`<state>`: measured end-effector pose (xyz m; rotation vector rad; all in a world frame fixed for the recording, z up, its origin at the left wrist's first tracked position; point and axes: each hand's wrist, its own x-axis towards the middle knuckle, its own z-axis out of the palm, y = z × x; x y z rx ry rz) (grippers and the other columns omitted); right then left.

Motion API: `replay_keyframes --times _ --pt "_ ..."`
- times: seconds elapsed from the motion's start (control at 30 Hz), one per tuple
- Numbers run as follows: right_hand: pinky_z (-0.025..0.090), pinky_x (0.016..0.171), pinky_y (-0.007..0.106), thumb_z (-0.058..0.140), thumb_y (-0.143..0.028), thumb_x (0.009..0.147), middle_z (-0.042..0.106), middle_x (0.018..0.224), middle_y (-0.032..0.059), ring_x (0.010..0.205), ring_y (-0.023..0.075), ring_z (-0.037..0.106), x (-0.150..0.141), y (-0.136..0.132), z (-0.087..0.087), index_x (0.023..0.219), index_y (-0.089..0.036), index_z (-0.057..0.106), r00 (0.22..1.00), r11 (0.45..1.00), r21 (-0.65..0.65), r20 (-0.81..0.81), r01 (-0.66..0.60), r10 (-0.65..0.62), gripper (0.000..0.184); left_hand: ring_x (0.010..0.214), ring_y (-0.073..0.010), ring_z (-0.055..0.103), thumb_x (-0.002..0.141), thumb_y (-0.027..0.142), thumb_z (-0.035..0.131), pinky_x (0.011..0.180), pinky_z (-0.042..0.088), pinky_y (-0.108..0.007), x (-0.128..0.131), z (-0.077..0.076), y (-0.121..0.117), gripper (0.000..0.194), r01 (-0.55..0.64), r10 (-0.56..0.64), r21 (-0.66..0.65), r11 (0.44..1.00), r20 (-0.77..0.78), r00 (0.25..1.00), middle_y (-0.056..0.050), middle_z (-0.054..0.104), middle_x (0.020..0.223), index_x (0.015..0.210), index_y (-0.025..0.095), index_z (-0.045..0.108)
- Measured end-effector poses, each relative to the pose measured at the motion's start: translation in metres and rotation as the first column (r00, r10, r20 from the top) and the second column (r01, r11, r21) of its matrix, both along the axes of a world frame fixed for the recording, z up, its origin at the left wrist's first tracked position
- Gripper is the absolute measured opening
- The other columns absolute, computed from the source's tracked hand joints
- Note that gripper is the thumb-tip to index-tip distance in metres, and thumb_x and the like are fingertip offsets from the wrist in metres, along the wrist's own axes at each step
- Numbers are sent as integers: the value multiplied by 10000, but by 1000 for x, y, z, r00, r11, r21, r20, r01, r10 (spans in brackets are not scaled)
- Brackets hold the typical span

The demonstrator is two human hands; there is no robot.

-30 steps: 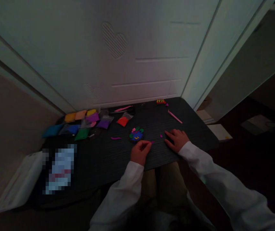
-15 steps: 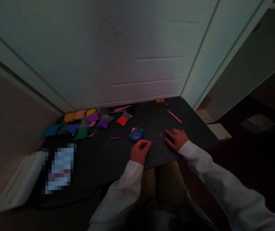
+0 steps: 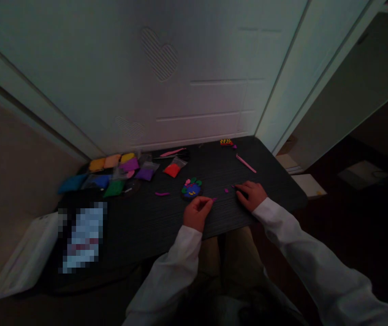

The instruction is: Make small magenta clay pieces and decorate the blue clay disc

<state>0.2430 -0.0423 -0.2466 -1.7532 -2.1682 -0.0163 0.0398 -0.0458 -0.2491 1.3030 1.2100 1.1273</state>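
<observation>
My left hand (image 3: 196, 213) is closed in a pinch on a small purple piece of clay (image 3: 214, 199), whose tip sticks out past the fingertips. Just beyond that hand lies a round blue clay piece (image 3: 192, 189) decorated with green, pink and yellow bits. My right hand (image 3: 252, 195) rests palm down on the black table (image 3: 167, 226), its thumb and index finger apart. A tiny purple bit (image 3: 233, 186) shows at its index fingertip. Between the two hands is a small purple clay blob (image 3: 226, 190). To the left lies a thin purple clay strip (image 3: 162, 194).
Bags of coloured clay, among them a red bag (image 3: 172, 170) and a green bag (image 3: 114, 188), cover the back left. Pink tweezers (image 3: 246, 163) lie back right, near a small red-and-yellow clay piece (image 3: 226, 142). A pink tool (image 3: 172, 152) lies by the door (image 3: 214, 99).
My right index finger has slid slightly, and a tiny purple bit now shows at its tip. My left hand keeps its pinch in place. The view has shifted a little.
</observation>
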Motion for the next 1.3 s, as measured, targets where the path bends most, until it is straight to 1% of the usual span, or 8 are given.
replay_keyframes --times 0.27,0.43,0.7,0.87,1.0,1.1,1.3 --pt "261 664 276 339 -336 736 519 828 48 787 155 440 -1 -1 -1 981 -199 499 999 999 -7 8 -39 39 324 596 -93 489 589 305 544 582 373 -210 1 0 -1 177 -12 12 1 1000 15 1000 8 552 632 674 150 553" --pt "258 669 272 327 -345 742 515 830 42 793 152 435 -1 -1 0 987 -212 491 999 1000 5 22 -30 30 324 613 -99 492 594 306 539 591 376 -217 0 -1 0 178 -12 12 8 1000 11 1000 0 552 647 681 151 551" --pt "245 668 285 307 -384 746 492 842 60 785 167 416 -2 0 0 1061 -217 444 997 1000 -2 76 -2 2 382 591 -93 480 593 311 537 571 373 -212 0 -2 0 187 -1 1 0 1000 15 1000 3 543 634 687 150 552" --pt "226 669 290 307 -402 741 475 843 51 781 164 403 -4 -1 0 1074 -252 430 993 1000 -7 119 -10 11 385 581 -88 473 592 304 539 569 368 -208 1 1 -1 173 -13 13 -4 1000 5 1000 9 540 619 673 152 553" --pt "218 661 289 303 -402 741 470 839 53 776 165 397 -5 -2 1 1081 -252 425 988 1000 -11 151 0 1 391 573 -94 474 580 306 545 568 375 -217 1 3 -1 176 -23 23 -9 1000 -2 1000 7 539 606 662 151 559" --pt "215 664 294 297 -411 739 469 838 50 773 167 393 -5 -2 1 1083 -263 421 987 1000 -9 159 -13 14 394 586 -96 479 582 308 541 575 378 -218 1 1 0 183 -21 21 -10 1000 16 1000 3 543 623 673 150 559" --pt "212 674 302 311 -412 732 468 858 55 787 177 389 -6 -2 2 1089 -249 415 987 1000 -3 161 9 -8 406 587 -89 477 584 302 545 580 372 -209 0 0 0 174 -12 13 -16 1000 21 1000 8 545 627 670 152 553"
